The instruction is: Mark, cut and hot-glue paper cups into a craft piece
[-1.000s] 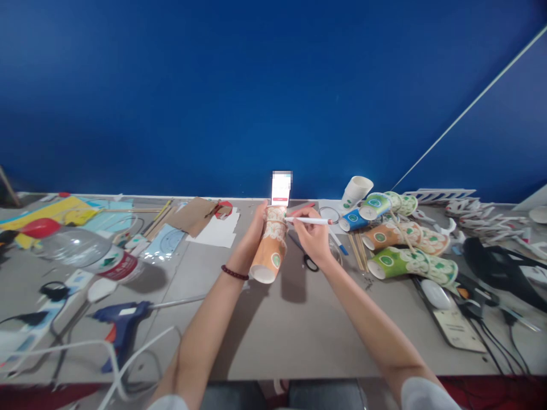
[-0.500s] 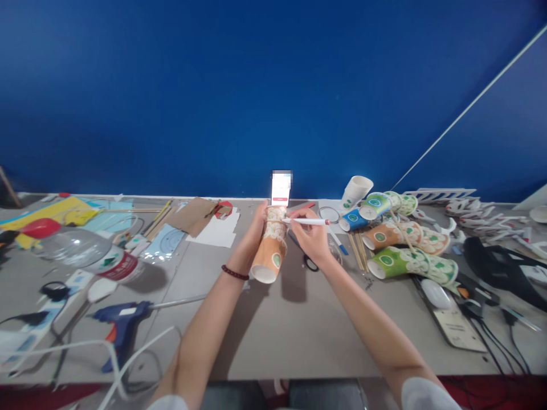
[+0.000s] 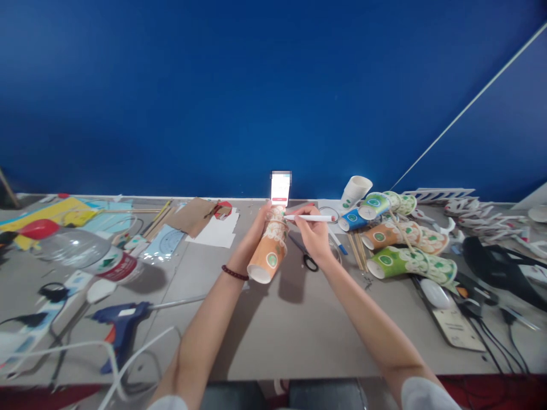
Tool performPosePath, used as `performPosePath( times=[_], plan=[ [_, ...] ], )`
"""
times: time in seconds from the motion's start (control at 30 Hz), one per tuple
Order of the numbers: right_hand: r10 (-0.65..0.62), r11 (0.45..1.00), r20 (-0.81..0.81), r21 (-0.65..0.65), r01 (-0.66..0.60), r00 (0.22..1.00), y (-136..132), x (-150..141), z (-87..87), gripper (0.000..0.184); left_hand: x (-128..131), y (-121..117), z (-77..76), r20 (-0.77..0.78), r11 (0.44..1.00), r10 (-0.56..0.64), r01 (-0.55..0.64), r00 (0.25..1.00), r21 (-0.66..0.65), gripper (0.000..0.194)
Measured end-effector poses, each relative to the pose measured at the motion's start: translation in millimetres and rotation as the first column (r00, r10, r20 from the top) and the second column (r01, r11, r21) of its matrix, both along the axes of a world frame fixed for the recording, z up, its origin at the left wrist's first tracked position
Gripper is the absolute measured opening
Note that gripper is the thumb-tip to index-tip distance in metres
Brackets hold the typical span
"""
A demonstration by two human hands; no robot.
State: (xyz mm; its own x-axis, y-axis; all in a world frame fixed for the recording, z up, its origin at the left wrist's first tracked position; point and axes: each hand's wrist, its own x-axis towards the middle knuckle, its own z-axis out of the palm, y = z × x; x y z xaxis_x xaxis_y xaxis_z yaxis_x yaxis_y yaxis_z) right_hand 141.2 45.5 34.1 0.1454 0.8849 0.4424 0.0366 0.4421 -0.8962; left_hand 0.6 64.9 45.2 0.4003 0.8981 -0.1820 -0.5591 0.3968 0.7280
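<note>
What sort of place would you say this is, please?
It looks like a craft or model-making workbench, judging by the blue glue gun on the grey table, the scissors, and the joined paper cups grouped on the right.

The single head-worn camera looks forward and down from close above the near side of the tabletop (image 3: 290,347), arms (image 3: 363,310) at the bottom edge, hands (image 3: 316,236) near mid-frame; its wide view faces the blue wall (image 3: 256,91), filling the upper half
</note>
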Motion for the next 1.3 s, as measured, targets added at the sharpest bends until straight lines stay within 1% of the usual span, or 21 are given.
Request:
performPosePath(
  times=[0.07,0.2,0.3,0.43,0.6,0.7,0.83,1.0,1.1,1.2,1.3],
  plan=[
    [-0.002,1.000,0.012,0.005,0.002,1.000,0,0,-0.3,0.014,0,-2,1.4,0.002,1.000,-0.002,0.002,1.000,-0.008,0.044],
    [-0.011,0.999,0.018,0.043,0.010,1.000,0,2,-0.5,0.014,0,-6,5.1,0.013,0.998,-0.033,0.032,0.999,0.051,0.043],
    [-0.025,0.996,0.016,0.082,0.024,1.000,1,4,-0.7,0.013,0,-7,5.8,-0.001,0.997,-0.052,0.051,0.999,0.063,0.044],
    [-0.015,0.996,0.036,0.090,0.012,0.999,2,5,-0.9,0.015,1,-2,0.9,-0.017,0.995,-0.080,0.081,0.997,0.057,0.043],
    [-0.016,0.996,0.051,0.093,0.011,0.999,2,5,-0.8,0.016,1,8,-9.4,-0.061,0.995,-0.087,0.090,0.994,0.047,0.047],
    [-0.028,0.995,0.066,0.095,0.021,0.997,2,5,-0.4,0.016,0,11,-12.5,-0.076,0.992,-0.111,0.116,0.991,0.058,0.050],
    [-0.029,0.995,0.075,0.101,0.021,0.997,2,5,-0.1,0.014,-1,10,-12.3,-0.083,0.991,-0.114,0.120,0.990,0.061,0.053],
    [-0.009,0.996,0.044,0.092,0.005,0.999,1,5,0.9,0.008,-1,7,-11.2,-0.081,0.989,-0.114,0.121,0.990,0.080,0.053],
    [-0.004,0.997,0.050,0.083,0.000,0.999,0,5,2.2,0.005,-2,8,-12.3,-0.081,0.989,-0.129,0.134,0.988,0.059,0.054],
    [-0.010,0.997,0.060,0.080,0.005,0.998,-1,4,3.1,0.005,-2,9,-12.6,-0.087,0.989,-0.139,0.142,0.986,0.040,0.054],
    [-0.019,0.996,0.037,0.084,0.015,0.999,-1,4,2.8,0.006,-2,9,-11.4,-0.094,0.990,-0.125,0.131,0.988,0.054,0.053]
  ],
)
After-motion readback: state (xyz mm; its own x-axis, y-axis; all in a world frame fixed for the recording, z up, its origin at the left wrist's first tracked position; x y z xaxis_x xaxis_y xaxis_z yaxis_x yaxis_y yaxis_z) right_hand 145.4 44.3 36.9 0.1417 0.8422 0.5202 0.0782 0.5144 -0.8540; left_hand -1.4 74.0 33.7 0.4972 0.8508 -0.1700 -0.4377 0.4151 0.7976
